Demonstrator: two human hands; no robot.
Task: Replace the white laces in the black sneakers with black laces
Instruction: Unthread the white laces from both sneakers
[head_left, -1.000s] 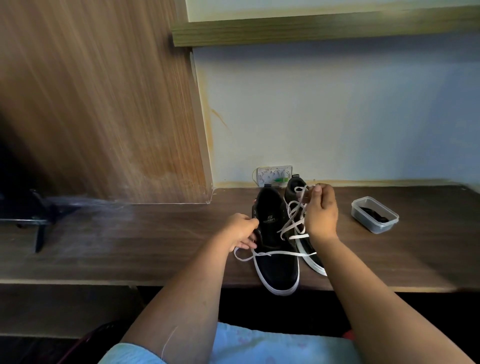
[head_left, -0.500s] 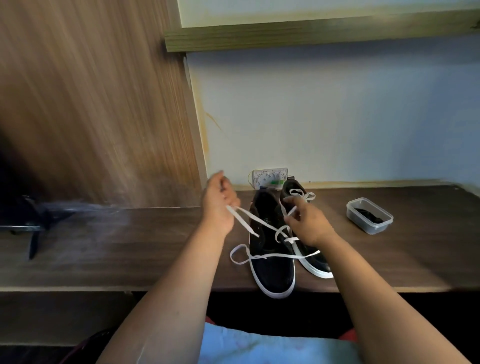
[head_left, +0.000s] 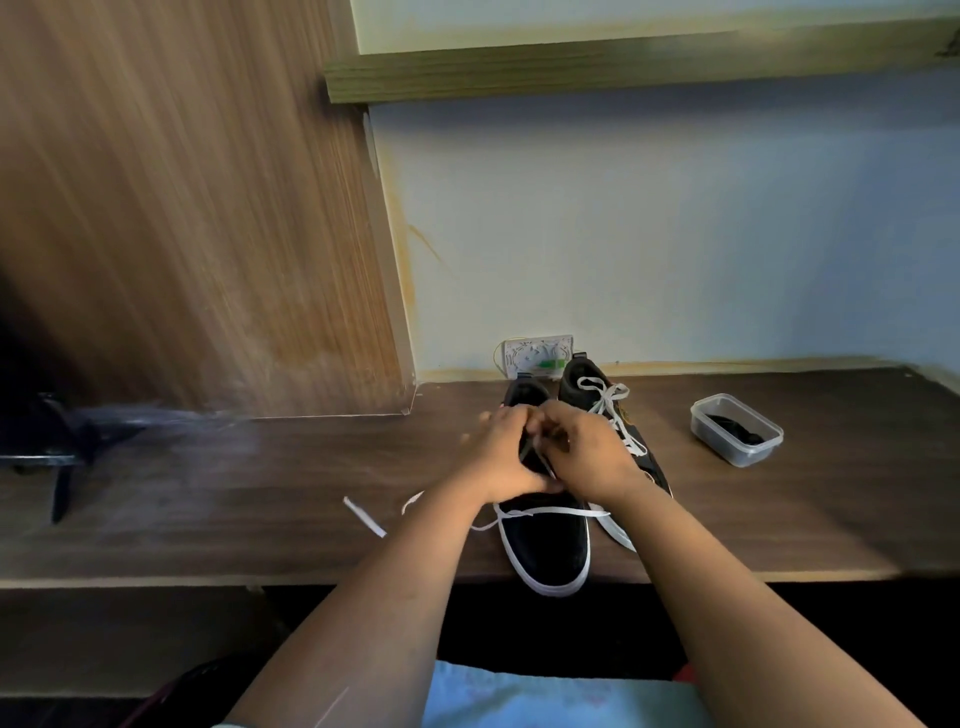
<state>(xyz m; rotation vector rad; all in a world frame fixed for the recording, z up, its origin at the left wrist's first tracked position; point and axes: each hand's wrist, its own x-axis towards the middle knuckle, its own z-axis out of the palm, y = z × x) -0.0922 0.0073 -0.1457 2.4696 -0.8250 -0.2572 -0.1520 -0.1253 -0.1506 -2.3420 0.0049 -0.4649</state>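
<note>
Two black sneakers with white soles stand side by side on the dark wooden desk (head_left: 260, 493). The left sneaker (head_left: 545, 545) points its toe over the desk's front edge, and a white lace (head_left: 550, 513) crosses it near the toe, with loose ends trailing left on the desk. My left hand (head_left: 501, 457) and my right hand (head_left: 587, 457) meet over this shoe's eyelets, both pinching the white lace. The right sneaker (head_left: 587, 384) behind is still threaded with a white lace (head_left: 605, 397). The black laces (head_left: 737, 431) lie in a clear plastic tub (head_left: 727, 457) at the right.
A wood-grain panel (head_left: 182, 208) rises at the left and a pale wall stands behind the desk. A white wall socket (head_left: 535, 356) sits behind the shoes. A shelf (head_left: 623, 62) runs overhead. A dark metal object (head_left: 52, 447) lies at the far left.
My left hand has come back in from the upper left, where it held the lace pulled out. Both hands now meet over the left sneaker, and a loose lace end lies on the desk.
</note>
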